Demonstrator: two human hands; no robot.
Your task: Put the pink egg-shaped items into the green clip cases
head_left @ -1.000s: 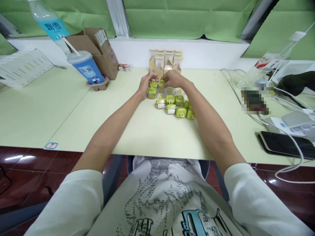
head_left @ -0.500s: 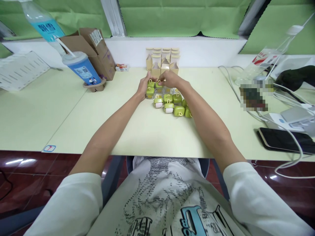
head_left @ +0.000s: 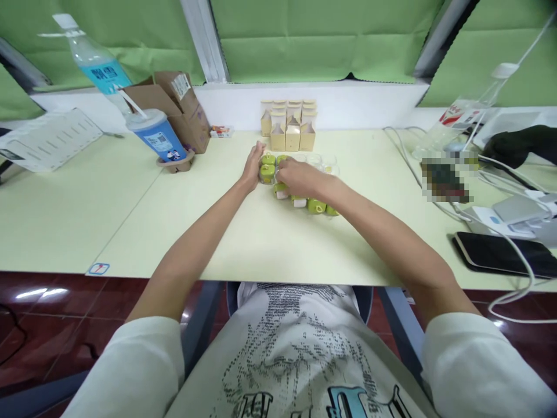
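Observation:
Small green cases point(head_left: 267, 172) with loop handles stand in a cluster on the table, some in clear plastic holders point(head_left: 331, 165). My left hand point(head_left: 252, 167) lies along the left side of the cluster, fingers stretched out, next to the leftmost cases. Over the middle is my right hand point(head_left: 300, 177), its fingers curled downward together; whatever is between them is hidden. Nearer me, a green case with a pale lower part point(head_left: 299, 202) and a green case with a loop point(head_left: 317, 206) show below my right hand. My right hand covers several other cases.
Open beige boxes point(head_left: 293, 136) stand behind the cluster. To the left are a blue cup point(head_left: 159, 138), a cardboard box point(head_left: 191, 119) and a tall bottle point(head_left: 102, 69). On the right lie white cables point(head_left: 404, 150), a phone point(head_left: 500, 253) and a clear bottle point(head_left: 452, 125).
My right hand has come from the back of the cluster toward me, now over its middle. My left hand stays at the left side. The whole view has shifted slightly.

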